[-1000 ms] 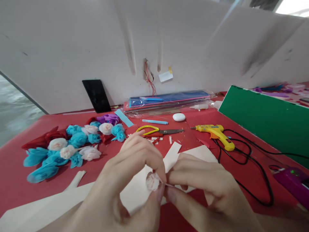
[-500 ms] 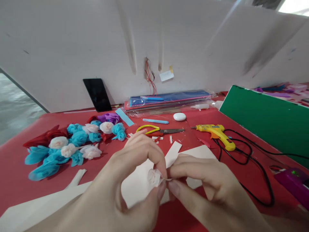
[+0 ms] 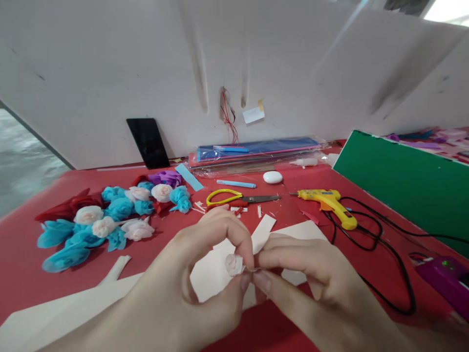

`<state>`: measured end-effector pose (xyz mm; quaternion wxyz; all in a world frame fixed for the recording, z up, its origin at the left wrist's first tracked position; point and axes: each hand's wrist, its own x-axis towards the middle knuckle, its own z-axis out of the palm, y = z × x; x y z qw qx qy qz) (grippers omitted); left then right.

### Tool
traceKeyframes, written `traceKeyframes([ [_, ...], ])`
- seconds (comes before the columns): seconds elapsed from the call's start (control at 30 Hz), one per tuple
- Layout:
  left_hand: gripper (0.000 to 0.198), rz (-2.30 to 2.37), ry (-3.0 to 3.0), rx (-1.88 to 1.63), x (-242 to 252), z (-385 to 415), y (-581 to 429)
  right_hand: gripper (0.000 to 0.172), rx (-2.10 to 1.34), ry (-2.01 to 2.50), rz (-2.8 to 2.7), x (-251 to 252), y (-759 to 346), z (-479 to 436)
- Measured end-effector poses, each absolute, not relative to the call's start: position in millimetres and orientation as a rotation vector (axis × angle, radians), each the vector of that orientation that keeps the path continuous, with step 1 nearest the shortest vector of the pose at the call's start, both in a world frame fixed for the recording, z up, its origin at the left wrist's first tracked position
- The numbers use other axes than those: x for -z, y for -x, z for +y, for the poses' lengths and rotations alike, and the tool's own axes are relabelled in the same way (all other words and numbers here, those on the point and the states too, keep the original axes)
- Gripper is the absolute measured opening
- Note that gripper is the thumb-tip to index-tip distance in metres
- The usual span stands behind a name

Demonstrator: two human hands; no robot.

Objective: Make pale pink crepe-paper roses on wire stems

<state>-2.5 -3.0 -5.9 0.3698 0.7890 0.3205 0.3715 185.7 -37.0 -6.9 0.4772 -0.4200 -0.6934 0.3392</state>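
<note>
Between my hands is a small pale pink paper flower [image 3: 233,265], its rolled head facing left. My left hand [image 3: 198,274] pinches its base between thumb and forefinger. Close against it, my right hand [image 3: 308,278] pinches the thin twisted end of the same paper, and a pale strip [image 3: 264,231] rises behind those fingers. Under both hands lie white paper sheets [image 3: 208,278] on the red tabletop. Scissors [image 3: 242,198] with yellow and red handles lie just beyond my left fingers, among small paper scraps.
Blue, white, red and purple paper flowers [image 3: 120,210] are heaped at left. A yellow glue gun [image 3: 330,203] with a black cord lies at right, before a green board [image 3: 399,186]. Farther back are a white oval object [image 3: 273,177], a blue pen [image 3: 236,184] and a leaning black phone [image 3: 148,143].
My left hand has shifted slightly and its fingers have drawn down a little. The flower head has turned slightly; both hands keep their pinch.
</note>
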Motion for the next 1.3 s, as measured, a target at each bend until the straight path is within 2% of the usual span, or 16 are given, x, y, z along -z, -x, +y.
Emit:
traceKeyframes([
  [0.27, 0.023, 0.882, -1.933, -0.978, 2, -3, -3, 0.024, -0.467, 0.995, -1.76, 11, -182, -42],
  [0.4, 0.019, 0.902, -1.98, -1.033, 4, -5, -3, 0.02, -0.405, 0.974, -1.82, 15, -183, -42],
  [0.57, 0.015, 0.951, -2.065, -1.125, 4, -6, -8, 0.023, -0.359, 1.055, -1.928, 17, -184, -43],
  [0.87, 0.023, 0.928, -2.061, -1.123, 6, -8, -7, 0.025, -0.191, 1.016, -1.966, 20, -184, -45],
  [1.07, 0.028, 0.906, -2.083, -1.112, 16, -10, -4, 0.024, -0.214, 1.025, -1.945, 17, -182, -42],
  [1.3, 0.032, 0.807, -1.979, -1.029, 16, -12, 0, 0.028, -0.583, 1.017, -1.873, 11, -185, -38],
])
